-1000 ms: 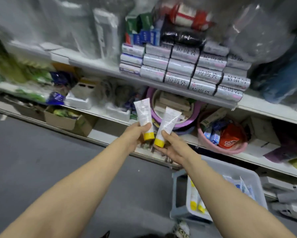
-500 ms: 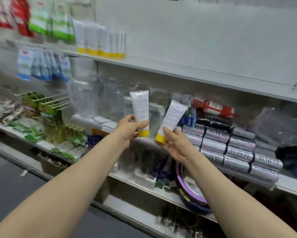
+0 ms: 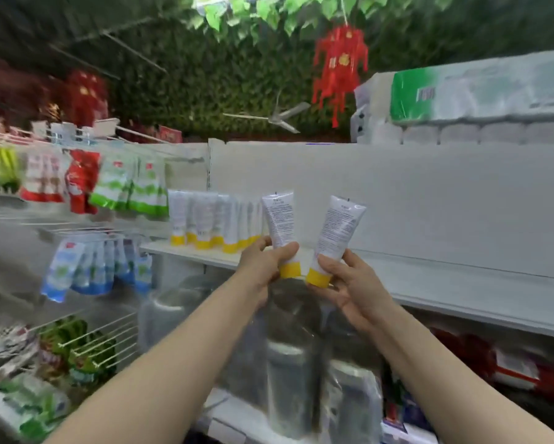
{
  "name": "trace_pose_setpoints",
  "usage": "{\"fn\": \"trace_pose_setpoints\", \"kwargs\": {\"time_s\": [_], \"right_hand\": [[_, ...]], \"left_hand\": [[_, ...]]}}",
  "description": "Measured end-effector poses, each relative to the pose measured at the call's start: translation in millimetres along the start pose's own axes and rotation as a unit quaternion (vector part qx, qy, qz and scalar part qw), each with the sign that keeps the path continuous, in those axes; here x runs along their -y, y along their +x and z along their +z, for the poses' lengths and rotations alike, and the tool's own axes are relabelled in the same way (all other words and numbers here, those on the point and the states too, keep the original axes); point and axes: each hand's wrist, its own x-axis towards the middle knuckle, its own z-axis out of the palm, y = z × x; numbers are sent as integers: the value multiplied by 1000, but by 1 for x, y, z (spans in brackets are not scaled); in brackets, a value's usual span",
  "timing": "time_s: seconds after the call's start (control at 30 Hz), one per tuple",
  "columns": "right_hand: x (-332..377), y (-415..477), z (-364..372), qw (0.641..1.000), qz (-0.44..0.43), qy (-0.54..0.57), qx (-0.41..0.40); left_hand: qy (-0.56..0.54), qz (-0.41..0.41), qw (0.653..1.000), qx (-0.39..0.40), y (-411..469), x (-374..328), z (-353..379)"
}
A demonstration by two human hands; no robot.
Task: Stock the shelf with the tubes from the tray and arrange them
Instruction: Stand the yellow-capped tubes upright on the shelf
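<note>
White left tube (image 3: 280, 219) gripped by left hand (image 3: 263, 264), right tube (image 3: 336, 229) by right hand (image 3: 349, 283); both now raised from lower shelving to upper shelf (image 3: 461, 283), beside stocked row (image 3: 205, 219). Placement judged next.

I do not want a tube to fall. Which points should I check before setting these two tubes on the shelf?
1. Left hand grips the left tube low down: ok.
2. Right hand grips the right tube likewise: ok.
3. Both yellow caps point down, as in the row of tubes: ok.
4. Bare shelf right of the row: ok.
5. Right tube upright: not ok, tilted.
6. Row neatly aligned: cannot tell, blurred.
</note>
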Motion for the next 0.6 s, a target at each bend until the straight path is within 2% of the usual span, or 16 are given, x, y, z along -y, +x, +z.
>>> {"fn": "trace_pose_setpoints", "kwargs": {"time_s": [0.13,0.3,0.6], "right_hand": [[4,62,9,998,-15,-26,-46],[-14,124,14,986,-16,-75,-145],[-39,206,17,914,-36,-297,-273]], "left_hand": [[23,6,1000,8,64,-1,0],[75,12,997,10,135,15,-4],[150,-18,989,-5,251,36,-4]]}}
